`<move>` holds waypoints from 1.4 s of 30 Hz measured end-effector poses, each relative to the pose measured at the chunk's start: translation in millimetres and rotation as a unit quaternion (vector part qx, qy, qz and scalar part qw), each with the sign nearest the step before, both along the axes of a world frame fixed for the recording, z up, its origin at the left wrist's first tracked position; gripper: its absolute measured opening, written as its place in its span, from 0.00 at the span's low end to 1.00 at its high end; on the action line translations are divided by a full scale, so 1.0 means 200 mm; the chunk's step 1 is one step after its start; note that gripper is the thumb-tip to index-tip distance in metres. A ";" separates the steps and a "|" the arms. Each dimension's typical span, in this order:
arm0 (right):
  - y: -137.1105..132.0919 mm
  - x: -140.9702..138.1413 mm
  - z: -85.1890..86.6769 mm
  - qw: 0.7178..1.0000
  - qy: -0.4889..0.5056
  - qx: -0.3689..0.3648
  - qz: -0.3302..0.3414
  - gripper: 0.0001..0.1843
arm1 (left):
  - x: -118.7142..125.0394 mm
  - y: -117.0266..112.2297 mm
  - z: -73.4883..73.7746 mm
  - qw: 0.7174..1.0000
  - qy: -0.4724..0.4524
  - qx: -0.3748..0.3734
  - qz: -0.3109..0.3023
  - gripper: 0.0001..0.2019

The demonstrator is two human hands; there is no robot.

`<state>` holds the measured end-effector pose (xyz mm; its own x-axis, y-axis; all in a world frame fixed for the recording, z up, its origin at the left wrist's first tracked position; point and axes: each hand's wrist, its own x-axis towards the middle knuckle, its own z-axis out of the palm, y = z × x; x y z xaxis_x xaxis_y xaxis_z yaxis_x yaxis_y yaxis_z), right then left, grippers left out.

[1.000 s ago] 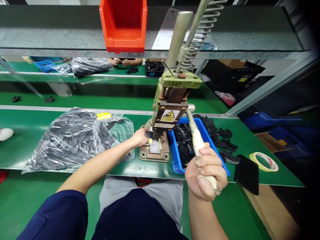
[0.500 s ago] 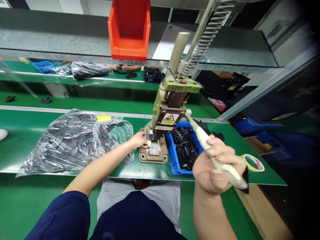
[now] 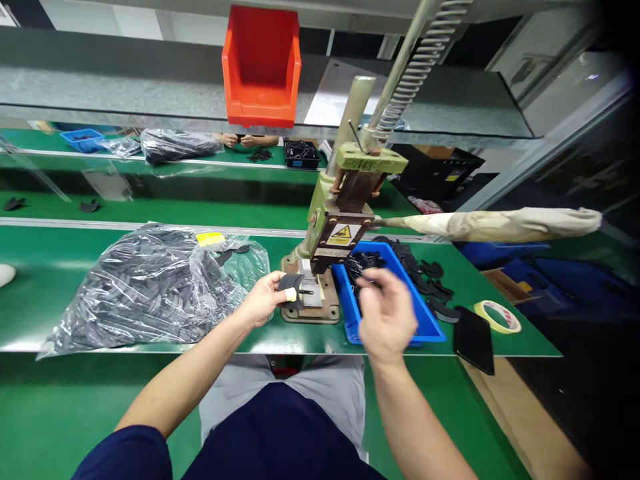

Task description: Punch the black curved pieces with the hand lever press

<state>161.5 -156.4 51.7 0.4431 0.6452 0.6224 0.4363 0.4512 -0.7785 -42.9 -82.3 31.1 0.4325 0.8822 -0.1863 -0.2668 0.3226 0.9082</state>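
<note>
My left hand [image 3: 265,298] grips a dark grey curved pad [image 3: 291,283] in front of the green hand press [image 3: 345,200]. A small black part sticks out from the pad over the press's metal base plate [image 3: 313,313]. Something yellow covers the tip of my left thumb. Over the blue bin [image 3: 420,313] of small black parts [image 3: 367,260], my right hand [image 3: 387,317] has its fingers drawn together; a dark bit shows at the fingertips, too blurred to name. The press's wrapped lever [image 3: 510,223] points out to the right, untouched.
A clear plastic bag of dark pads [image 3: 145,293] lies on the left. Several loose curved pads [image 3: 430,287], a black phone [image 3: 474,339] and a tape roll [image 3: 497,317] lie right of the bin. An orange bin [image 3: 263,67] hangs above. Another person's hands [image 3: 245,141] work across the bench.
My right hand has let go of the lever and moved left over the blue bin; the lever has swung up. My left hand has drawn the pad slightly out from under the press head.
</note>
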 end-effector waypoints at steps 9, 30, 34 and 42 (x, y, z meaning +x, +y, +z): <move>-0.05 -0.15 -0.25 0.976 -0.058 -0.151 0.146 0.14 | 0.03 -0.10 0.00 0.994 -0.025 -0.083 -0.066 0.28; -0.09 -0.07 -0.37 0.966 0.099 -0.165 0.172 0.14 | 0.10 -0.23 0.01 0.999 0.006 0.043 -0.031 0.24; -0.10 -0.08 -0.39 0.964 0.105 -0.162 0.183 0.11 | 0.07 -0.23 -0.03 0.991 0.065 0.110 0.026 0.21; -0.06 -0.08 -0.37 0.943 0.137 -0.175 0.249 0.08 | -0.03 -0.30 0.01 0.859 0.189 0.475 0.002 0.07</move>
